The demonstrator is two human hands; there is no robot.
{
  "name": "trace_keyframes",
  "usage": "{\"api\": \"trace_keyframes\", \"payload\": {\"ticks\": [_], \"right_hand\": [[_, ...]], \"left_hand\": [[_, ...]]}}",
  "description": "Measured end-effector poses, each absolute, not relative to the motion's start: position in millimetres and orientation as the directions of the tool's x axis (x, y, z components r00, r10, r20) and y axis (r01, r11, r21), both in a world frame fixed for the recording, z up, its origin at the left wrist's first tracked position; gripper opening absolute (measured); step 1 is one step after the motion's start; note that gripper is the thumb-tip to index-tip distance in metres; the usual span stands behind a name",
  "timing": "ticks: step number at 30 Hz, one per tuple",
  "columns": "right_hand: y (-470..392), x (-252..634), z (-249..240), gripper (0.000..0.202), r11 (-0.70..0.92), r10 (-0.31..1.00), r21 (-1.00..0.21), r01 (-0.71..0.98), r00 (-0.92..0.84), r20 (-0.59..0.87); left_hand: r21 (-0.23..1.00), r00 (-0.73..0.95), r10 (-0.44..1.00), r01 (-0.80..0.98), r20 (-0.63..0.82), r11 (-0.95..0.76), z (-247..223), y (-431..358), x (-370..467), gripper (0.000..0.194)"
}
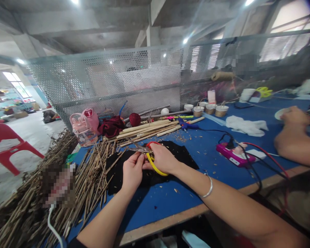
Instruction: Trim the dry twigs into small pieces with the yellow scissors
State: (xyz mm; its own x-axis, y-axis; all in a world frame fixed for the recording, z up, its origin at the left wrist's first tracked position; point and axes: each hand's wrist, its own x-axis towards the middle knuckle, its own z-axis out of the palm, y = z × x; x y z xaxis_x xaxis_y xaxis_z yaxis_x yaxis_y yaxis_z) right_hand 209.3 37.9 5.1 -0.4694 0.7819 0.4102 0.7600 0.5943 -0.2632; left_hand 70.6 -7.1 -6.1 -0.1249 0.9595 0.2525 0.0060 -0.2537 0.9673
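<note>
My right hand [164, 159] grips a pair of scissors [157, 168] with red and yellow handles. The blades point left, parted, just above my left hand [131, 171]. The thumb and fingers of my left hand are pinched together close to the blades; whatever lies between them is too small or hidden to name. Both hands are over a black cloth [187, 155] spread on the blue table [181, 203]. Left of the cloth lies a heap of dry thin stalks [93, 168], some reaching onto it.
Behind the cloth lie pale sticks [150, 128], a blue glue gun [187, 125] and a pink-lidded clear jug [83, 132]. A purple power strip [234, 155] with cables sits to the right, near a white glove [246, 126]. Another person's hand [297, 119] is at the far right.
</note>
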Motion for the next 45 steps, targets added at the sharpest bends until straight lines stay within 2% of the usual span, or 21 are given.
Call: {"api": "trace_keyframes", "payload": {"ticks": [4,7,12,18,29,38,45], "right_hand": [[33.4,208.3,6.4,0.056,0.545,0.830,-0.337,0.768,-0.438,0.346],[31.5,206.7,6.1,0.055,0.515,0.852,-0.377,0.770,-0.412,0.324],[32.9,206.6,4.9,0.056,0.498,0.862,-0.397,0.771,-0.387,0.328],[34.0,207.8,4.2,0.056,0.493,0.866,-0.412,0.767,-0.385,0.319],[35.8,205.9,2.5,0.049,0.482,0.870,-0.370,0.794,-0.386,0.305],[35.9,205.6,1.0,0.059,0.568,0.803,-0.299,0.767,-0.437,0.406],[36.0,204.2,-0.7,0.060,0.581,0.797,-0.349,0.735,-0.429,0.425]], "left_hand": [[0.958,-0.158,0.945,0.069,0.287,-0.279,-3.4,-8.4,69.8,0.029],[0.962,-0.181,0.945,0.039,0.274,-0.271,-2.7,-8.1,69.9,0.029],[0.973,-0.207,0.953,-0.021,0.221,-0.230,-6.9,-4.4,69.6,0.028],[0.975,-0.198,0.956,-0.004,0.216,-0.221,-10.0,-3.6,68.5,0.030],[0.981,-0.255,0.956,-0.086,0.147,-0.173,-4.9,-3.9,68.3,0.033],[0.976,-0.296,0.931,0.007,0.211,-0.219,-2.0,-5.8,68.6,0.028],[0.970,-0.314,0.918,0.053,0.242,-0.237,-1.1,-7.5,69.9,0.025]]}}
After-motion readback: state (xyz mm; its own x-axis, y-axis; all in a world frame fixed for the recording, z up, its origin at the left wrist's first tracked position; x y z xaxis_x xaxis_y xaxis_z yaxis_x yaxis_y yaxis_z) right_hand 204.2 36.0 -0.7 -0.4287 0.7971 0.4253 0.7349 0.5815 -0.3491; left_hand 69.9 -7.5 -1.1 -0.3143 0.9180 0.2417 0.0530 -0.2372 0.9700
